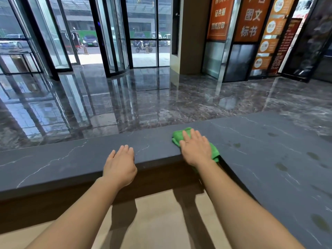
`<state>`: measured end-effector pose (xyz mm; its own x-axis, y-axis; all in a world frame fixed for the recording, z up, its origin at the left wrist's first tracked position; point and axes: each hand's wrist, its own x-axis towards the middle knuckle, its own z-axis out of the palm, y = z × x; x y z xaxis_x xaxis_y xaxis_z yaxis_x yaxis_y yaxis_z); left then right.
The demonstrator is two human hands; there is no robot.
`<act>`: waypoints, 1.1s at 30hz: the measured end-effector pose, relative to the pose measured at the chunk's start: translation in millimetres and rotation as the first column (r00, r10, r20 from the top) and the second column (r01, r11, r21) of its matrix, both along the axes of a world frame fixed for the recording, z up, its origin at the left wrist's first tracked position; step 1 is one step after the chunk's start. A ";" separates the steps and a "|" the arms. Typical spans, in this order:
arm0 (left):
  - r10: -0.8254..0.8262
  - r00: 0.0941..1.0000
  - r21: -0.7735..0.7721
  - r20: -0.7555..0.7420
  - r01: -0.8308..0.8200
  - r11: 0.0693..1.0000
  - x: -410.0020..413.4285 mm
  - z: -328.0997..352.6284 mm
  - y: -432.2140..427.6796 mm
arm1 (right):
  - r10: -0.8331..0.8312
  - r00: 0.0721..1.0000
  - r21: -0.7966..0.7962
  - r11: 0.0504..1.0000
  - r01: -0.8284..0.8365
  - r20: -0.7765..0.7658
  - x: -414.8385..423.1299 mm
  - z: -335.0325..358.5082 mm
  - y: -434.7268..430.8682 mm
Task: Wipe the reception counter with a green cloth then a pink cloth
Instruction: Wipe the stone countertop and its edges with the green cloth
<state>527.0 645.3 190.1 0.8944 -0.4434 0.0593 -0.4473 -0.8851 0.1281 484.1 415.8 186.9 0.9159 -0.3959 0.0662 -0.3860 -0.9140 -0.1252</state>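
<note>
- The right hand (195, 150) lies flat with fingers spread on the green cloth (213, 153), hiding most of it.
- The left hand (119, 166) rests empty, fingers together, at the near edge of the counter (62, 164).

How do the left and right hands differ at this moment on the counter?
The right hand lies flat on the green cloth, pressing it onto the counter; the left hand is empty and touches the bare stone. The right hand sits near the counter's corner, the left hand further along its near edge. Both are palm down, fingers pointing forward.
</note>
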 end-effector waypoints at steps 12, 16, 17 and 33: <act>0.038 0.998 -0.037 0.043 -0.036 0.999 -6.4 -6.8 33.6 | -0.099 0.995 0.049 0.994 0.101 -0.033 12.2 -3.5 48.1; 0.131 0.989 -0.048 0.067 -0.128 0.991 -11.0 -7.4 61.7 | 0.077 0.997 0.074 0.994 -0.080 0.031 27.1 -5.7 128.3; 0.151 0.986 -0.054 0.073 -0.147 0.988 -12.1 -7.4 69.2 | 0.131 0.990 0.088 0.987 -0.135 0.043 31.0 -6.0 149.2; 0.441 0.871 -0.083 0.216 -0.434 0.897 -35.3 -30.6 168.7 | 0.830 0.544 -0.176 0.557 -0.812 0.120 60.5 -25.8 268.3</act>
<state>491.7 814.1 159.4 0.9579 -0.0047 0.2872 -0.0354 -0.9942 0.1016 544.6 684.1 161.1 0.8054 0.5399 0.2446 0.5584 -0.8295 -0.0076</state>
